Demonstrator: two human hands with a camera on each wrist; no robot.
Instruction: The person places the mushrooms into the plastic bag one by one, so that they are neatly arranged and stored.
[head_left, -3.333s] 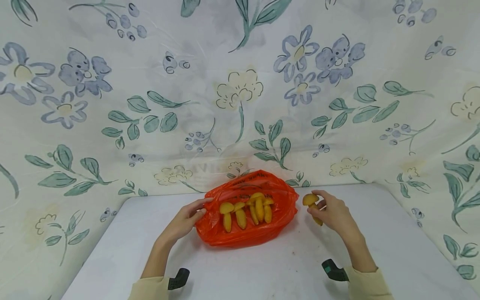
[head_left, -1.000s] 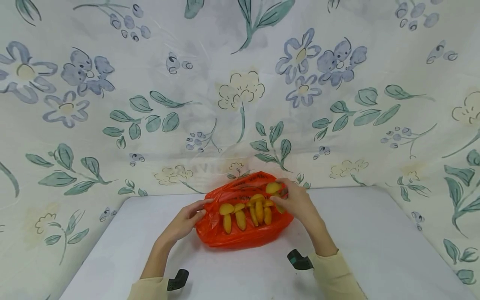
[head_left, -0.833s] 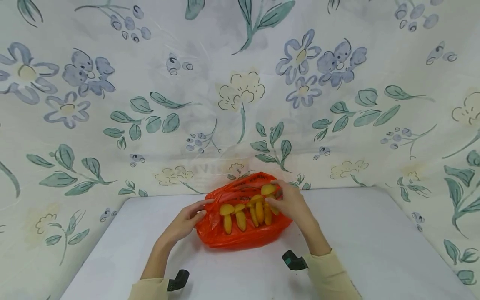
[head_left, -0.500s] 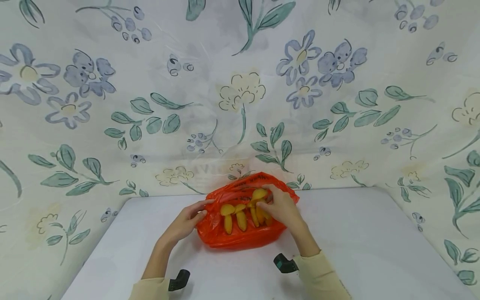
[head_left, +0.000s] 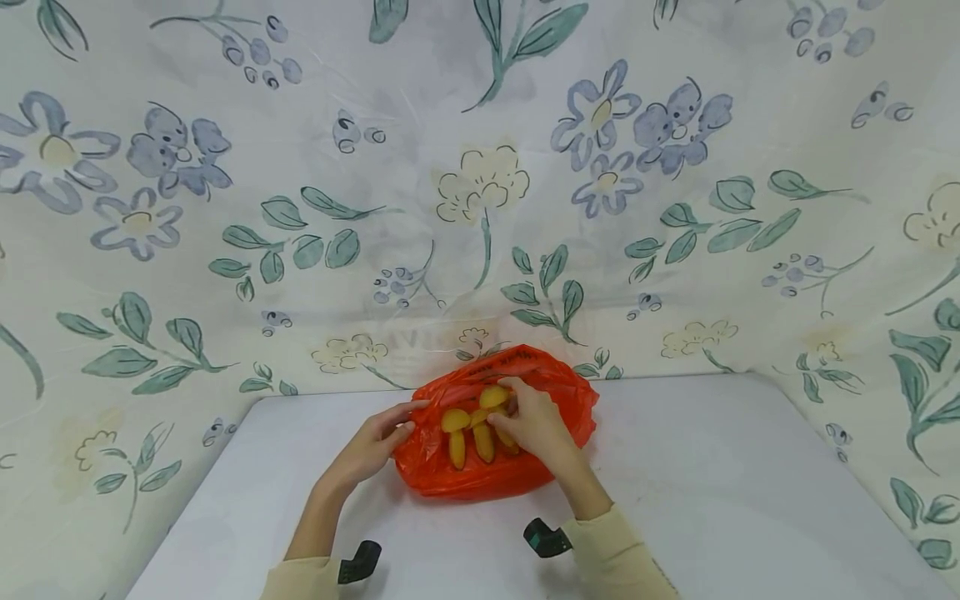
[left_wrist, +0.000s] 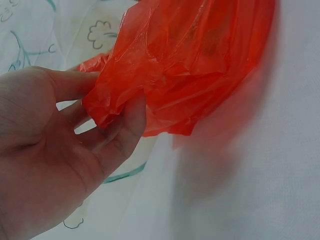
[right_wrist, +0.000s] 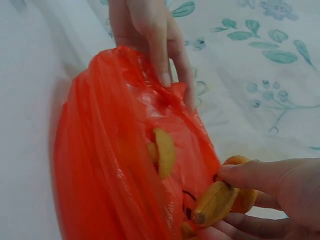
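Observation:
A red plastic bag [head_left: 573,404] sits open-mouthed on the table, with several yellow mushrooms showing in it. My left hand [head_left: 369,446] grips the bag's left edge; in the left wrist view the crumpled bag [left_wrist: 185,60] is between thumb and fingers of that hand [left_wrist: 60,145]. My right hand [head_left: 536,423] pinches a mushroom [head_left: 493,396] over the middle of the bag. The right wrist view gives its stem [right_wrist: 215,202] between thumb and fingers. Left of it are two mushrooms, one [head_left: 456,443] near my left hand and one [head_left: 483,445] partly covered. My right hand hides the bag's right-hand contents.
The bag rests on a white table [head_left: 712,483] near its back edge. Behind it rises a white cloth [head_left: 480,250] with printed flowers and leaves. A black wrist camera [head_left: 358,562] is on the left wrist, another [head_left: 546,539] on the right.
My right hand has carried the mushroom from beside the bag's right edge leftward to the bag's middle, covering mushrooms visible earlier on that side. My left hand stays at the bag's edge.

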